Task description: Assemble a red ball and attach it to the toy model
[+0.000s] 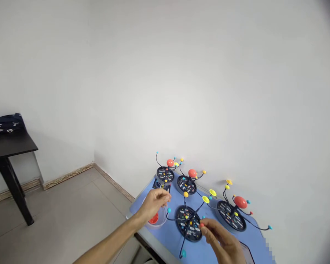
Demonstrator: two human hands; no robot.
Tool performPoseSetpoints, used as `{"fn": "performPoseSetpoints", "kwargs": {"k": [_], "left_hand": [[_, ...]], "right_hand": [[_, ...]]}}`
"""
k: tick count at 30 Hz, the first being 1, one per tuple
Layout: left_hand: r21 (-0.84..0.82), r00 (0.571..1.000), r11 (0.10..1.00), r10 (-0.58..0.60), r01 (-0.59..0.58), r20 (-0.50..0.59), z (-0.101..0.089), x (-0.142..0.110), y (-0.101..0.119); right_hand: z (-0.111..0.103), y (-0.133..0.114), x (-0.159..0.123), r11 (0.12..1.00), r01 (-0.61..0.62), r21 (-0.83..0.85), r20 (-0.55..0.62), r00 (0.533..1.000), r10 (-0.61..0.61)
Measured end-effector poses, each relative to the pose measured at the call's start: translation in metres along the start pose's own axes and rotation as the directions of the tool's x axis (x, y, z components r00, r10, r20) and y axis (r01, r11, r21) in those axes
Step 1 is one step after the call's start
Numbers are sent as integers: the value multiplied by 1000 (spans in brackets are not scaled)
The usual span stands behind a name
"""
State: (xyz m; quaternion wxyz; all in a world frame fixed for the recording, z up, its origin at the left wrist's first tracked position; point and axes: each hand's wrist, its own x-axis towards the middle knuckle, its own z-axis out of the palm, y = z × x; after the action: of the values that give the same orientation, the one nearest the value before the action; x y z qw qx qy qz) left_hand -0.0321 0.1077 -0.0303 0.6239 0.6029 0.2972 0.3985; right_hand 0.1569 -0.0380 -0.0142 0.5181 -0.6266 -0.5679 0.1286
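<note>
1. Left hand (155, 201) arched above the bowl (164, 220), fingers bunched, whether gripping I cannot tell
2. Right hand (221, 240) pinching red bead (201, 225) beside near model (189, 224)
3. Model's long black arm (184, 240) pointing nearward

We list: red bead (201, 224), smooth plastic, at the fingertips of our right hand (223, 240). Left of that grip, model base (194, 232), black plastic, printed face; farther left, tub (162, 220), translucent plastic. Below the grip, tabletop (168, 235), smooth, faintly sheened. Right beyond it, red ball (240, 202), glossy plastic. Behind, wall (181, 91), matt.
</note>
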Motion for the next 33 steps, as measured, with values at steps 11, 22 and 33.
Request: {"fn": "performPoseSetpoints", "kwargs": {"k": [11,22,33], "left_hand": [[51,907,982,-187,181,377,22,87,-54],[8,834,966,-228,259,503,34,92,-65],[-32,797,953,-232,300,558,36,95,-73]], "right_hand": [[25,41,85,953,45,-301,219,975,23],[34,51,89,963,-11,-268,308,947,97],[35,51,88,973,-81,-214,302,942,145]]}}
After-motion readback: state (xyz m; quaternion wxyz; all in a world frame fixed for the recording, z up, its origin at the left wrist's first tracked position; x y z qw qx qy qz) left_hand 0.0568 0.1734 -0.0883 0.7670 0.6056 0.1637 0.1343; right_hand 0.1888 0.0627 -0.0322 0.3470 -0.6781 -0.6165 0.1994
